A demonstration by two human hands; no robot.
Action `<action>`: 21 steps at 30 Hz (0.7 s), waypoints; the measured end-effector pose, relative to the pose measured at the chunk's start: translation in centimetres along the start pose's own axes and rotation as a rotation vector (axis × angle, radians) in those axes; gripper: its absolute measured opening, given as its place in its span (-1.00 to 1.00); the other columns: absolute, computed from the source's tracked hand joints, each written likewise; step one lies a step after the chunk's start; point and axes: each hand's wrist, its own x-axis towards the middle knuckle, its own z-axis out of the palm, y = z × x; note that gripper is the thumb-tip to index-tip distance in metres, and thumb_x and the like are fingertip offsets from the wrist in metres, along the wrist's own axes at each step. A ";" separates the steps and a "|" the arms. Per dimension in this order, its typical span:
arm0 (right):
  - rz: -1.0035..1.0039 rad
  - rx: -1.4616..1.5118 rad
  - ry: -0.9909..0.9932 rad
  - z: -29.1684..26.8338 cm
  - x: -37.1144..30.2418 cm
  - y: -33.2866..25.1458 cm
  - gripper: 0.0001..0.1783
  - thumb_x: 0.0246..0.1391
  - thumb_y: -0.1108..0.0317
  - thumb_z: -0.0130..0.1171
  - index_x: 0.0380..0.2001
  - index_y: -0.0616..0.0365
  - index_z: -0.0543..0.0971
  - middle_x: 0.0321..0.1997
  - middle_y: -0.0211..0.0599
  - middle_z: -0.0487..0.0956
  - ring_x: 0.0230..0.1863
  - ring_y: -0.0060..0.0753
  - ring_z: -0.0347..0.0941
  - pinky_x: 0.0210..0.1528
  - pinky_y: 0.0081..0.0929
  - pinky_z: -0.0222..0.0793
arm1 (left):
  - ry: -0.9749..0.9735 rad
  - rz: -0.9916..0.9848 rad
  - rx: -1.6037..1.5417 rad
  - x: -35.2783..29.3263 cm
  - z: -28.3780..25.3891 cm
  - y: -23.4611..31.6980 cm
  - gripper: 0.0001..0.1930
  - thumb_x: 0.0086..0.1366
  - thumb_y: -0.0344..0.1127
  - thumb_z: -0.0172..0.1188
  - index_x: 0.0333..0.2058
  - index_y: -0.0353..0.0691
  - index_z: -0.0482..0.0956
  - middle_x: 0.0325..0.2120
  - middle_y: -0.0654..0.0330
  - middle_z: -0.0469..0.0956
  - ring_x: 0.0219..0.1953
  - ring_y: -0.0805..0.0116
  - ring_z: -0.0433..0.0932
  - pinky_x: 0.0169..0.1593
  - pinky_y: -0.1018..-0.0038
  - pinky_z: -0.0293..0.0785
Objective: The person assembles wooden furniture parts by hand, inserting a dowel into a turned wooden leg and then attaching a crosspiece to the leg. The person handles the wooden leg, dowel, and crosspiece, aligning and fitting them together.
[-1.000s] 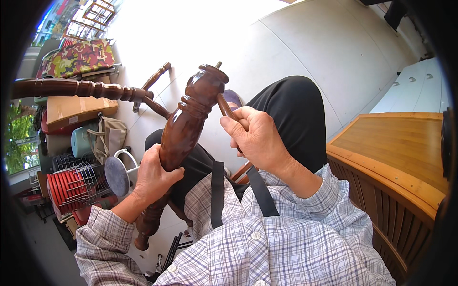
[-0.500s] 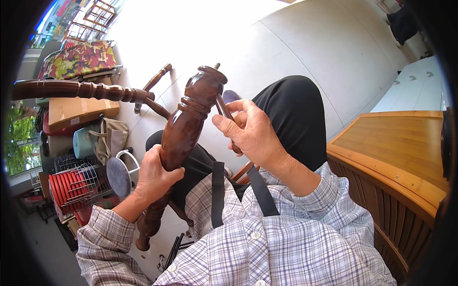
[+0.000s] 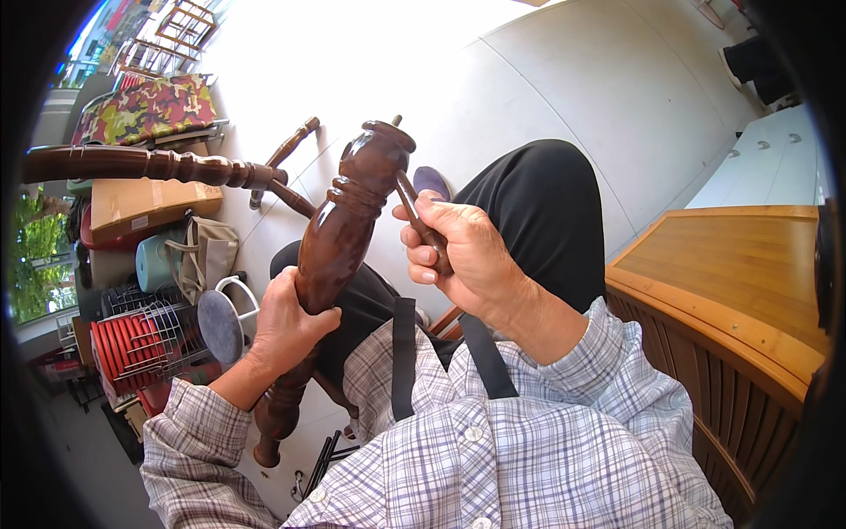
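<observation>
A thick, glossy dark-brown turned wooden post [image 3: 339,234], like a furniture leg, leans across my lap with a short pin [image 3: 397,120] sticking out of its top. My left hand [image 3: 286,319] is wrapped round its lower middle. In my right hand [image 3: 471,249] is a slimmer tapered wooden spindle [image 3: 432,234], gripped between thumb and fingers. The spindle's upper end meets the post's side below the top; whether it sits in a hole cannot be made out. Behind the post, a turned wooden rail [image 3: 150,167] and a thin rod [image 3: 293,199] run toward it.
On the right stands a wooden piece with a slatted side [image 3: 723,273], and beyond it a pale cabinet [image 3: 762,150]. To the left are a cardboard box [image 3: 150,207], a round-seated stool [image 3: 222,324] and a wire rack with red items [image 3: 132,353]. A dark-clothed leg [image 3: 760,69] shows at the far right.
My right hand has turned and shifted its grip, its fingers now curled round the spindle. The post has tipped slightly left. At the far right, the other person's leg has moved.
</observation>
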 end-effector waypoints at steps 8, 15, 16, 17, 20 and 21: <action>0.121 0.339 -0.142 -0.2 0.3 0.3 -0.58 0.56 0.17 -0.14 0.06 0.37 0.45 -0.37 -0.44 0.41 -0.53 -0.76 0.20 -0.59 -0.72 0.15 | 0.011 0.029 -0.003 -0.1 0.1 -0.6 -0.48 -0.07 -0.23 0.48 -0.18 -0.39 0.50 -0.26 -0.05 0.52 -0.17 0.01 0.57 -0.02 0.21 0.52; 0.189 0.564 -0.182 -0.1 0.8 0.6 -0.59 0.57 0.19 -0.16 0.06 0.38 0.44 -0.38 -0.44 0.36 -0.52 -0.74 0.20 -0.61 -0.71 0.14 | 0.017 0.029 -0.025 -0.2 0.1 -0.8 -0.48 -0.07 -0.24 0.48 -0.18 -0.39 0.50 -0.27 -0.03 0.52 -0.19 0.02 0.58 -0.04 0.23 0.52; 0.189 0.570 -0.195 -0.1 0.9 0.7 -0.59 0.56 0.18 -0.16 0.06 0.38 0.44 -0.38 -0.43 0.37 -0.52 -0.74 0.20 -0.61 -0.71 0.14 | 0.019 0.029 -0.028 -0.2 0.1 -0.8 -0.48 -0.07 -0.24 0.48 -0.18 -0.39 0.50 -0.27 -0.03 0.52 -0.19 0.02 0.58 -0.04 0.23 0.52; 0.188 0.576 -0.208 -0.3 1.1 0.8 -0.59 0.56 0.18 -0.16 0.06 0.37 0.44 -0.37 -0.42 0.39 -0.52 -0.73 0.21 -0.61 -0.71 0.14 | 0.020 0.030 -0.031 -0.2 0.1 -0.7 -0.49 -0.07 -0.24 0.48 -0.18 -0.39 0.50 -0.27 -0.03 0.52 -0.20 0.02 0.58 -0.05 0.24 0.52; 0.153 0.342 -0.134 -0.2 1.0 0.3 -0.57 0.55 0.15 -0.13 0.06 0.37 0.45 -0.39 -0.38 0.45 -0.55 -0.73 0.26 -0.62 -0.72 0.20 | 0.016 0.010 -0.031 -0.1 0.0 -0.7 -0.50 -0.07 -0.25 0.48 -0.19 -0.39 0.51 -0.27 -0.03 0.53 -0.20 0.02 0.58 -0.05 0.23 0.52; 0.134 0.221 -0.090 0.0 0.9 -0.1 -0.57 0.55 0.13 -0.12 0.06 0.37 0.46 -0.39 -0.37 0.48 -0.56 -0.74 0.29 -0.63 -0.72 0.23 | 0.007 0.003 -0.025 -0.1 0.0 -0.5 -0.50 -0.07 -0.24 0.48 -0.19 -0.39 0.51 -0.27 -0.04 0.53 -0.20 0.02 0.58 -0.05 0.23 0.52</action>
